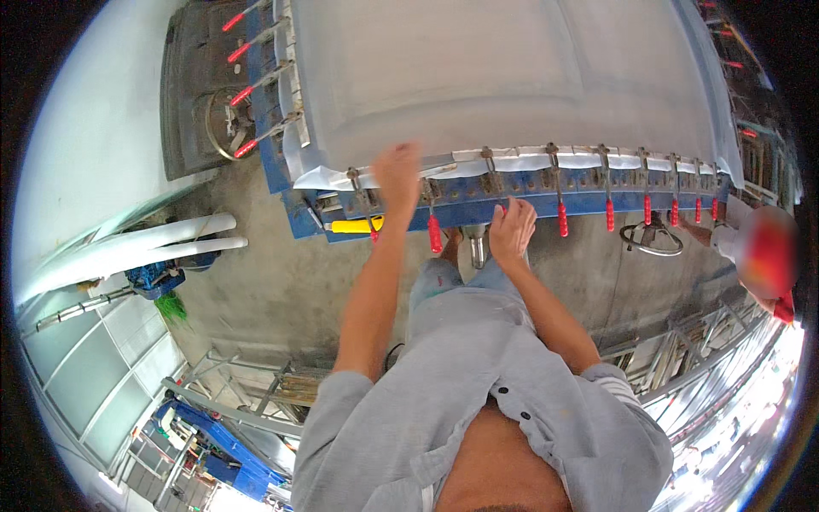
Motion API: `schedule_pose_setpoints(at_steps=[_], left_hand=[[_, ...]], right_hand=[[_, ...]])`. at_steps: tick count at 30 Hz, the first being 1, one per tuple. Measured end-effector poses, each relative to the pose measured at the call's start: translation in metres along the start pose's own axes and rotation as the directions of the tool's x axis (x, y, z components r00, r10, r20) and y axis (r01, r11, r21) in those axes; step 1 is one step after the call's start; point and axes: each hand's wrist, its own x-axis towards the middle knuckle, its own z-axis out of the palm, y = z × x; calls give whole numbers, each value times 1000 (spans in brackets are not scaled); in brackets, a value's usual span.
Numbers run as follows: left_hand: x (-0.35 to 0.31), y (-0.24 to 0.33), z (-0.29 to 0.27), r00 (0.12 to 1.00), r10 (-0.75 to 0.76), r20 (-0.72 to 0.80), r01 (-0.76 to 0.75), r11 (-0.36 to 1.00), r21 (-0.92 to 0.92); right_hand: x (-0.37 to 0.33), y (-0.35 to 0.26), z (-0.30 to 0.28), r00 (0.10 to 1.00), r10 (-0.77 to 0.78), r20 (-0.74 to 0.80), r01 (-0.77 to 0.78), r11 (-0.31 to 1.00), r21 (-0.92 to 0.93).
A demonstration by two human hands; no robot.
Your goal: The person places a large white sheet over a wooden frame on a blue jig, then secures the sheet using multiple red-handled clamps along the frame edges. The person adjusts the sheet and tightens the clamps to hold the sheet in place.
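My left hand (pixel 397 177) is raised over the near edge of a large pale grey sheet (pixel 478 77). Its fingers are smeared by motion, so I cannot make out their hold. Closed round the red handle of a toggle clamp (pixel 490 175) is my right hand (pixel 513 229), covering most of that handle. A row of similar red-handled clamps (pixel 562 218) runs along the blue frame (pixel 533 205), their tips over metal strips (pixel 520 154) at the sheet's edge. One clamp (pixel 434 232) hangs between my hands. A yellow-handled tool (pixel 357 226) lies on the frame's left front.
More clamps (pixel 242 96) line the frame's left side. A handwheel (pixel 653 239) sits under the frame's right part, another (pixel 223 128) at the left. A person in a red cap (pixel 768 256) is at the right. White rolls (pixel 171 239) stand left; metal racks (pixel 247 384) are behind me.
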Motion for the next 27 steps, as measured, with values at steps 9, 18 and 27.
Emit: schedule_pose_setpoints(at_steps=[9,18,27], left_hand=[[-50,-44,0,277,-824,494,792,-96,-603],[-84,-48,-10,656,-714,244,741,671,-27],[-32,-67,11,913,185,363,-230,970,83]], right_hand=[[17,-121,7,140,173,975,-952,296,84],[-55,-92,43,755,79,651,-357,882,307],[-60,-90,56,819,48,571,-298,887,353]])
